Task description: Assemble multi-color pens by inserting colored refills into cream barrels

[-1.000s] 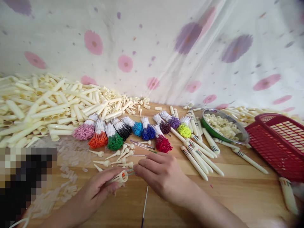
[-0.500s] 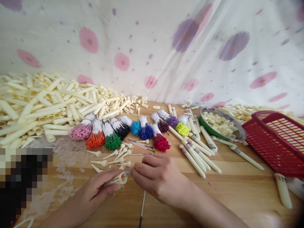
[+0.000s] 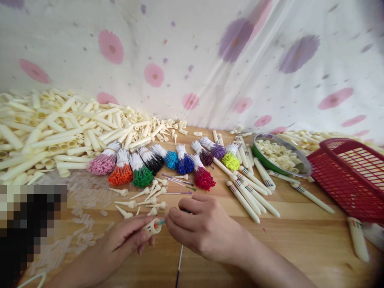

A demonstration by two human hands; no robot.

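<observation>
My left hand [image 3: 129,240] is closed around a cream slotted pen sleeve [image 3: 153,227], its open end facing right. Something orange shows inside that opening. At its mouth, my right hand [image 3: 201,228] pinches a thin piece with a light blue tip [image 3: 161,221]. A dark bit [image 3: 186,211] shows among the right fingers; what it belongs to is hidden. Below that hand is a thin white pen refill [image 3: 180,260] with a dark purple end; I cannot tell whether it is held. Several cream pointed tips [image 3: 129,204] lie just beyond my hands.
Bundled refills in many colours, such as a red bundle [image 3: 204,176], stand across the middle. Cream barrels [image 3: 60,132] pile up at left, above clear little tubes [image 3: 81,232]. At right are assembled pens [image 3: 243,202], a green bowl [image 3: 264,163] of slotted sleeves and a red basket [image 3: 339,188].
The sleeve has turned slightly in my left hand, whose lower fingers now show beneath it. The light blue tip stays at its mouth. My right hand has barely moved.
</observation>
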